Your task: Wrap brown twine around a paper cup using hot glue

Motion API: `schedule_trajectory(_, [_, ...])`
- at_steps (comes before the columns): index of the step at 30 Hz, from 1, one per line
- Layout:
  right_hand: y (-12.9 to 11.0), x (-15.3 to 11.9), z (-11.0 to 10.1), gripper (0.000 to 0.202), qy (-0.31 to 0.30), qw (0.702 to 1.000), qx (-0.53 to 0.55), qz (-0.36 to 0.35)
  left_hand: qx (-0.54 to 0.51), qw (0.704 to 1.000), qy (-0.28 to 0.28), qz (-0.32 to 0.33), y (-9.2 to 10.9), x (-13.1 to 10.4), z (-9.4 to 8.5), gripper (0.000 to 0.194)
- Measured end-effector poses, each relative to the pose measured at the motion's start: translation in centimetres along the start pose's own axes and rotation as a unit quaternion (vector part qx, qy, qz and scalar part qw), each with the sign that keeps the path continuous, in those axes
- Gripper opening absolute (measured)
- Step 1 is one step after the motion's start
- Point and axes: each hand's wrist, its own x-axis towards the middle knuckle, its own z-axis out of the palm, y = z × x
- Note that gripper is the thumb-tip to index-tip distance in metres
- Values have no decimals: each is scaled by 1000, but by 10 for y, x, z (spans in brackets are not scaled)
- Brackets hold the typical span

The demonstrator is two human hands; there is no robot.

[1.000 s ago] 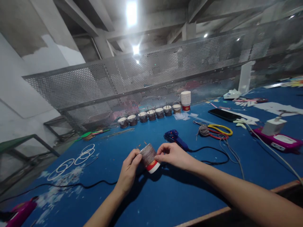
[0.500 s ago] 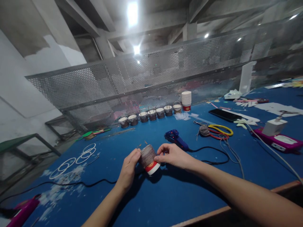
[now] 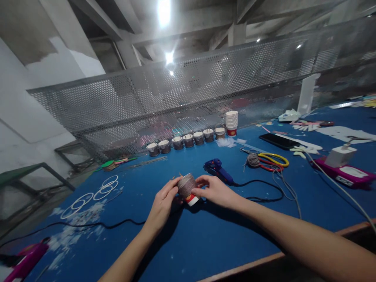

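Between my two hands is a paper cup (image 3: 187, 186), tilted, wrapped in grey-brown cord over most of its side. Its red and white rim end points down toward me. My left hand (image 3: 163, 199) grips the cup from the left, fingers along its side. From the right, my right hand (image 3: 212, 190) holds it with thumb and fingers on the cord. Just beyond my right hand lies a blue hot glue gun (image 3: 219, 171) on the blue table (image 3: 182, 250). A ball of grey cord (image 3: 253, 159) sits further right.
A row of cord-wrapped cups (image 3: 188, 140) and a stack of paper cups (image 3: 232, 122) stand along the mesh screen. White rings (image 3: 105, 188) lie left. At right are yellow-handled scissors (image 3: 274, 158), a black phone (image 3: 279, 141) and a magenta power strip (image 3: 346, 172). Black cables cross the table.
The cup has turned and moved slightly up and away in my hands, showing less of the red and white part. My right fingers have spread further around its side.
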Motion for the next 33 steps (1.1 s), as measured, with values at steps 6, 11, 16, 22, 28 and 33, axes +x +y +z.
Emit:
schedule_trajectory(6, [7, 0, 2, 30, 3, 999, -40, -30, 57, 998, -3, 30, -1, -5, 10, 45])
schedule_trajectory(11, [6, 0, 3, 27, -8, 998, -50, -35, 62, 998, 5, 27, -5, -4, 14, 41])
schedule_trajectory(16, [-4, -4, -2, 26, -10, 997, -67, -49, 74, 996, 22, 44, -14, -2, 12, 37])
schedule_trajectory(22, [-10, -9, 0, 6, 34, 983, -150, -99, 139, 978, 79, 134, -24, 2, 10, 35])
schedule_trajectory(28, [-10, -9, 10, 12, 16, 977, -159, -139, 187, 958, 117, 185, -23, 3, 9, 30])
schedule_trajectory(33, [-25, -6, 10, 12, -15, 989, -103, -109, 197, 956, 116, 184, -21, 2, 6, 28])
